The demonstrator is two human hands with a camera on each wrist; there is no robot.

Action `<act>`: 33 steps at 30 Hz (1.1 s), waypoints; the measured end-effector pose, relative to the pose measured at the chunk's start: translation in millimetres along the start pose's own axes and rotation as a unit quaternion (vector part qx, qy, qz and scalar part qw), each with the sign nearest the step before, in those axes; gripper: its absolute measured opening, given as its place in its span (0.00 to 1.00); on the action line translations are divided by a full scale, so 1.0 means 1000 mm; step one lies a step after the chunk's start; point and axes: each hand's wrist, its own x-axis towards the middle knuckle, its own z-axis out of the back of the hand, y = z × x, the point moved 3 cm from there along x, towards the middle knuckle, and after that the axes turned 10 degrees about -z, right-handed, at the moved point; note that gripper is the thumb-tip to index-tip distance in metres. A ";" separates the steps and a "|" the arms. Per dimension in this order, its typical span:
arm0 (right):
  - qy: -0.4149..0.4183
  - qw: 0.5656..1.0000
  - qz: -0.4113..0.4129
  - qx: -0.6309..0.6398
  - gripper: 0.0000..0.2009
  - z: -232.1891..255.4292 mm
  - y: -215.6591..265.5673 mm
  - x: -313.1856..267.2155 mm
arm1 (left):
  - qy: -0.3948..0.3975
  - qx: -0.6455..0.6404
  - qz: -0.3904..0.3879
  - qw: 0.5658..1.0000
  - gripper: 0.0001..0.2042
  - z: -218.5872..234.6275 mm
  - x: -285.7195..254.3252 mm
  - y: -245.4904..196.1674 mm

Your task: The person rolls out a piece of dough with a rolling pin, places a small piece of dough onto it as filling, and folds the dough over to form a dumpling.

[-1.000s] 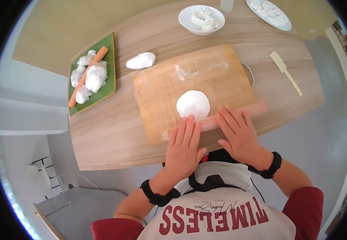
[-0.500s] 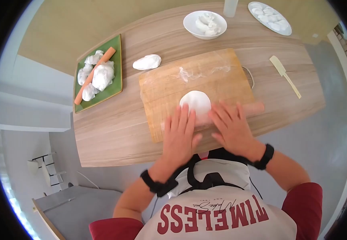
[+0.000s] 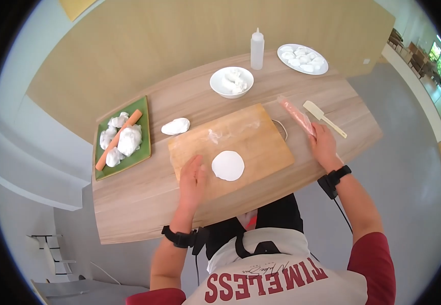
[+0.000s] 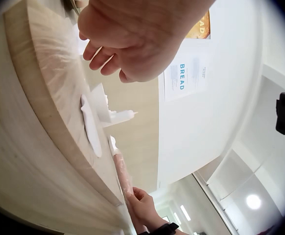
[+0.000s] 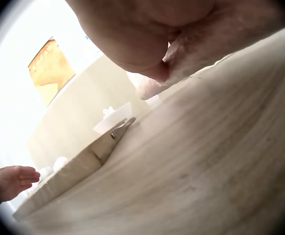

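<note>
A round, flat white dough sheet (image 3: pixel 228 165) lies on the wooden board (image 3: pixel 276 147). Just left of the dough hovers my left hand (image 3: pixel 193 180), fingers loosely extended and holding nothing; the left wrist view shows its palm side above the board. Over the table to the right of the board, my right hand (image 3: pixel 325 148) grips a rolling pin (image 3: pixel 295 114) wrapped in clear plastic by its near end. The pin also shows in the left wrist view, with the right hand's fingers around it. In the right wrist view that hand (image 5: pixel 147 39) hides part of the pin.
On the left a green tray (image 3: pixel 145 146) holds another rolling pin (image 3: pixel 119 140) and wrapped white lumps. A white dough piece (image 3: pixel 175 126) lies behind the board. Farther back are a bowl (image 3: pixel 220 91), a squeeze bottle (image 3: pixel 257 52) and a plate (image 3: pixel 322 70) of white pieces. A spatula (image 3: pixel 324 118) lies right.
Both hands were flat on the rolling pin across the dough's near edge. Now the right hand has carried the pin off to the right, and the left hand has come away leftward. The head view tilted up.
</note>
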 end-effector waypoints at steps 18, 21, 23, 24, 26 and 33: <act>0.028 0.991 0.062 0.119 0.13 -0.036 0.061 -0.044 | 0.186 0.172 -0.098 0.963 0.38 0.048 0.149 0.121; 0.024 0.990 0.048 0.133 0.13 -0.038 0.062 -0.047 | 0.203 0.170 -0.008 0.964 0.38 0.059 0.150 0.088; 0.013 0.988 0.040 0.150 0.14 -0.040 0.060 -0.046 | 0.239 0.212 0.073 0.945 0.35 0.066 0.155 0.080; 0.014 0.988 0.039 0.150 0.14 -0.039 0.060 -0.046 | 0.239 0.213 0.074 0.945 0.35 0.067 0.152 0.076; 0.017 0.986 0.025 0.167 0.14 -0.038 0.060 -0.046 | 0.111 -0.061 0.084 0.988 0.32 0.075 0.134 0.063; -0.016 0.984 0.099 0.148 0.12 -0.019 0.104 -0.041 | 0.157 -0.359 0.153 0.907 0.30 0.047 0.014 -0.031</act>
